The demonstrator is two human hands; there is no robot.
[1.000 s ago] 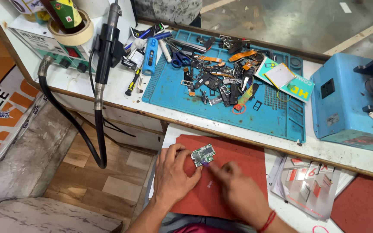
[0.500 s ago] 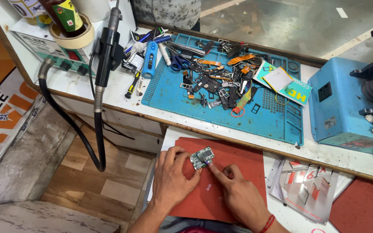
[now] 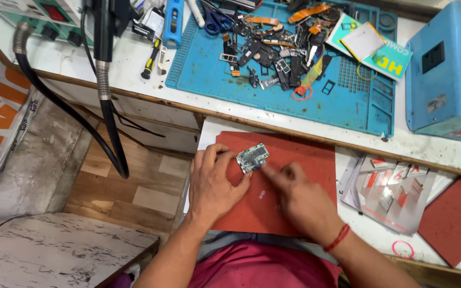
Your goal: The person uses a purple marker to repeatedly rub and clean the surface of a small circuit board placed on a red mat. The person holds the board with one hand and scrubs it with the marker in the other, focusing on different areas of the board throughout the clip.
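The work area is a white bench [image 3: 150, 101] at two levels, seen from above, with wood-pattern flooring [image 3: 129, 186] to its left. On the upper level lies a large blue work mat [image 3: 230, 90], its top half covered with a heap of small dark phone parts [image 3: 278, 53], flat orange cables and blue-handled scissors [image 3: 217, 21]. A blue box-shaped machine [image 3: 446, 69] stands at the mat's right edge. A black hot-air handpiece with a ribbed hose [image 3: 102, 96] hangs down past the bench front at the left.

On the lower level, a red pad [image 3: 294, 160] lies directly in front of the person. A clear sleeve of small red-and-white cards [image 3: 390, 194] lies just right of it, and a second red pad [image 3: 454, 218] beyond that.

The left hand [image 3: 212, 186] rests on the pad, fingers curled, with fingertips gripping the left edge of a small green circuit board [image 3: 253, 158] near the pad's upper left. The right hand [image 3: 300, 200] has its index finger extended and touching the board's lower right corner, the remaining fingers loosely curled and holding nothing visible.
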